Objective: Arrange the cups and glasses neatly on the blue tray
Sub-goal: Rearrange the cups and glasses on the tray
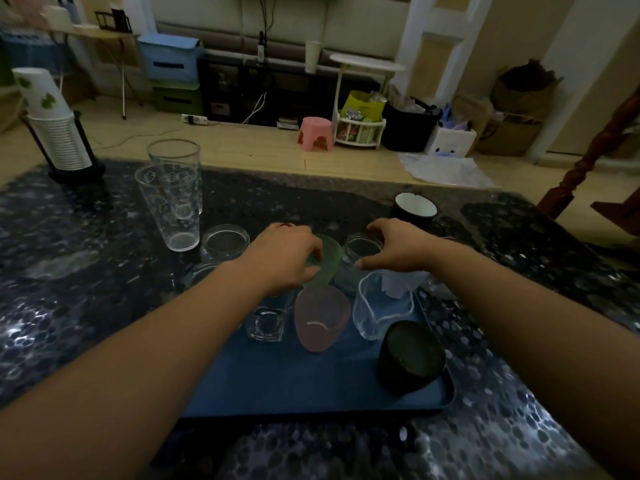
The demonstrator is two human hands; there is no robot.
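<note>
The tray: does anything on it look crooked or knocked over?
Nothing spilled or broken. The green cup is tilted in the left hand, not set down yet. The tall glasses and black mug stand off the tray.

Both forearms are bare from the lower frame edge to the wrists, with no sleeve, watch or bracelet showing on either. The left hand point(284, 256) wears a thin red band, a ring or a thread, at the knuckles; which it is stays unclear. The right hand point(394, 245) carries no jewellery.
</note>
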